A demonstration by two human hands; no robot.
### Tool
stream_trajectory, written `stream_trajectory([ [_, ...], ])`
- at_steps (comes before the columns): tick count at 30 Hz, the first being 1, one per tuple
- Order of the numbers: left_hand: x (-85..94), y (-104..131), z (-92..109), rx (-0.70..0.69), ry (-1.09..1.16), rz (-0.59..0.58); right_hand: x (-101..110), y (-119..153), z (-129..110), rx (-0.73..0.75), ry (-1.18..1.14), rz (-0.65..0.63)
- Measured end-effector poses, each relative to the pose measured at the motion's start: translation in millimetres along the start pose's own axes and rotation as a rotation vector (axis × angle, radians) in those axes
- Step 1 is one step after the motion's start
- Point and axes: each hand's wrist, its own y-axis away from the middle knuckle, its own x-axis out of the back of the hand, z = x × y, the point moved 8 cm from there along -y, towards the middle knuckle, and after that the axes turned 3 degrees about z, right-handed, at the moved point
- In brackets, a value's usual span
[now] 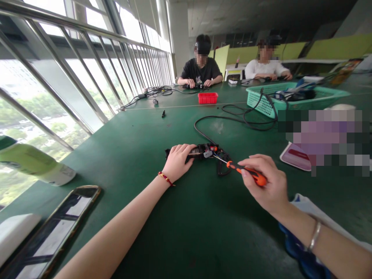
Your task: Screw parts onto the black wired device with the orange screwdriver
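Note:
A black device (pixel 200 151) with exposed wires and a cable lies on the green table in the middle of the view. My left hand (pixel 178 161) is wrapped over its left part, the fingers bent around it. My right hand (pixel 266 180) grips an orange and black screwdriver (pixel 257 177) by its handle. The screwdriver's shaft points left, and its tip is by the wires at the device's right end. Whether the tip touches anything is too small to tell. A black handle-shaped part (pixel 223 167) lies just below that end.
A red tray (pixel 207 98) and a green basket (pixel 261 105) with tools stand farther back, near black cables (pixel 200 120). A phone (pixel 62 228) and a green bottle (pixel 35 162) lie at left. Blue-white cloth (pixel 302 205) is under my right forearm. Two people sit across the table.

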Motion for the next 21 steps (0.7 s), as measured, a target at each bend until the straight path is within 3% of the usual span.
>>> stream_trajectory([
  [8,-0.5,-0.8,0.2,0.0,-0.005,0.003,3.3,8.0,11.5,-0.071,-0.079,0.081],
  [15,0.2,-1.1,1.1,0.01,-0.002,0.003,-2.8,6.3,13.4,-0.13,-0.025,-0.035],
  [21,0.7,-1.3,2.1,0.007,-0.011,-0.002,3.6,8.9,15.6,-0.112,-0.083,0.089],
])
